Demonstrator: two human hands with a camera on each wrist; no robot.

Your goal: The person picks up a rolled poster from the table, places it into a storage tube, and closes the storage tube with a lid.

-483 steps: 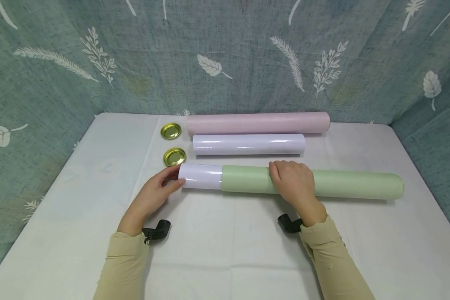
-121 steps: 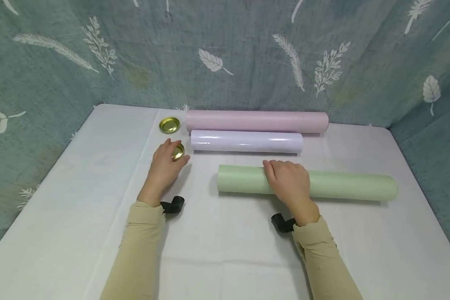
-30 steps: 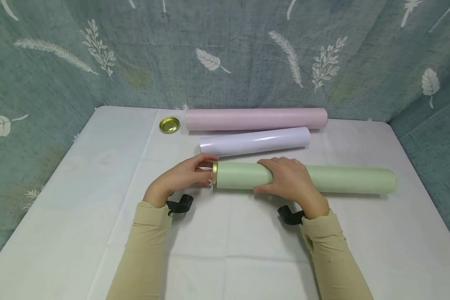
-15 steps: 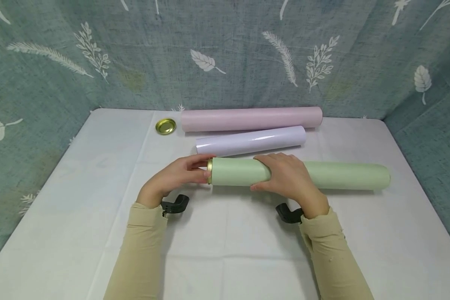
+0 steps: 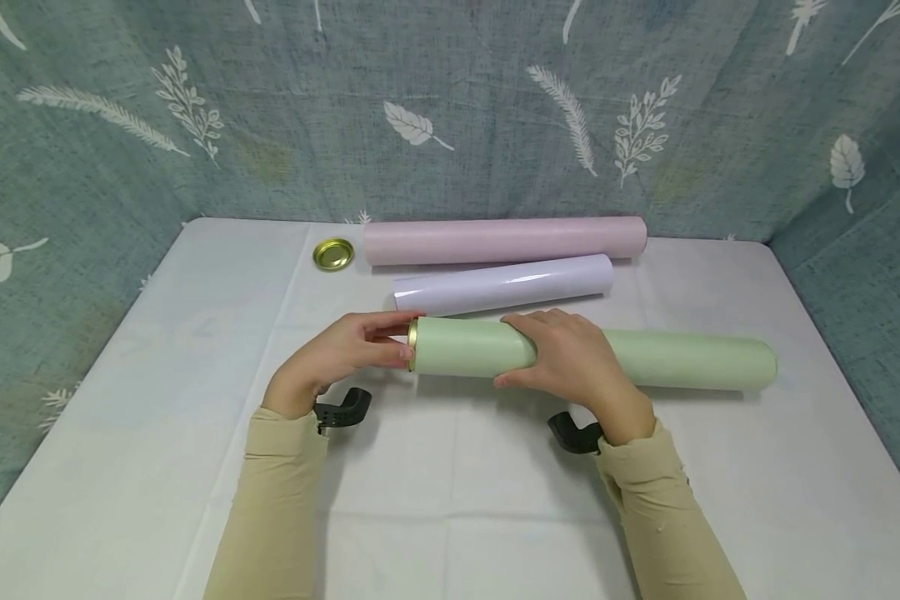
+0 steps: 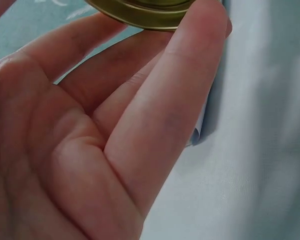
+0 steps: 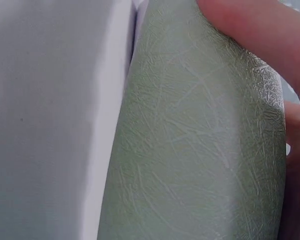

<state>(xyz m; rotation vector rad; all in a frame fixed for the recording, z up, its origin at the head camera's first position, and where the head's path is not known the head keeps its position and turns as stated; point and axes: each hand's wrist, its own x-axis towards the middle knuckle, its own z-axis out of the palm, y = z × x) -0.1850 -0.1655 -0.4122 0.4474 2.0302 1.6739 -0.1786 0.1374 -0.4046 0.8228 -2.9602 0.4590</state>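
A long pale green tube point(image 5: 690, 358) lies across the table in the head view. Over its left end sits a gold-coloured metal lid point(image 5: 412, 345), its rim flush against the tube. My left hand point(image 5: 341, 348) pinches this lid between thumb and fingers; the left wrist view shows the lid's underside edge point(image 6: 145, 19) at the fingertips. My right hand point(image 5: 570, 354) grips the tube left of its middle, thumb on the near side and fingers over the top. Textured green tube surface point(image 7: 189, 140) fills much of the right wrist view.
Behind the green tube, a glossy pale violet roll point(image 5: 502, 283) lies slanted, its left end near my left fingers. A pink tube point(image 5: 506, 241) lies farther back. Left of it rests a second gold lid point(image 5: 333, 254). White cloth point(image 5: 450, 492) covers the table; a patterned curtain stands behind.
A glossy white roll that stuck out of the tube's left end is out of sight inside. My left hand brought the nearer lid onto that end. The violet roll turned aslant; the tube slid slightly left.
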